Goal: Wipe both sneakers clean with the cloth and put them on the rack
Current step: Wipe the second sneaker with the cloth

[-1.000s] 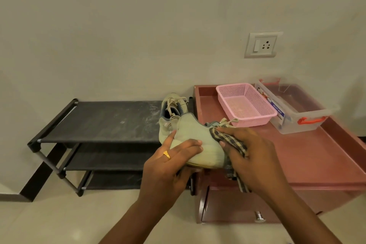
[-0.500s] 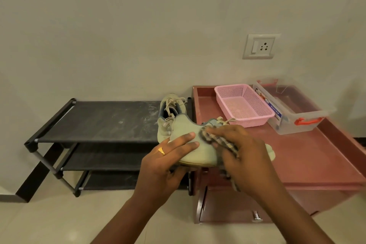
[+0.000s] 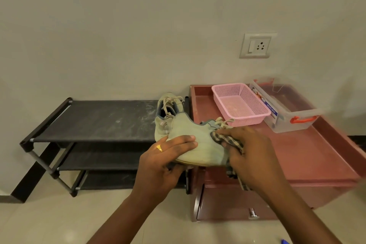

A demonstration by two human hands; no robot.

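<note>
The pale green sneaker (image 3: pixel 198 145) is up in the air, on its side, over the gap between the shoe rack (image 3: pixel 95 121) and the reddish cabinet (image 3: pixel 309 156). The left hand (image 3: pixel 164 164) clamps its heel end, fingers (image 3: pixel 184 140) laid across the side. The right hand (image 3: pixel 251 154) holds a bunched checked cloth (image 3: pixel 227 141) pressed against the upper, near the laces.

Its partner, the second sneaker (image 3: pixel 168 107), sits on the rack's top shelf, at the right end.

One risk is that a hard wipe twists the shoe out of that one-handed hold and drops it to the floor. The dangling cloth tail or loose laces could also snag.

The toe and sole are hidden by the right hand, so how clean they are is anyone's guess.
</note>
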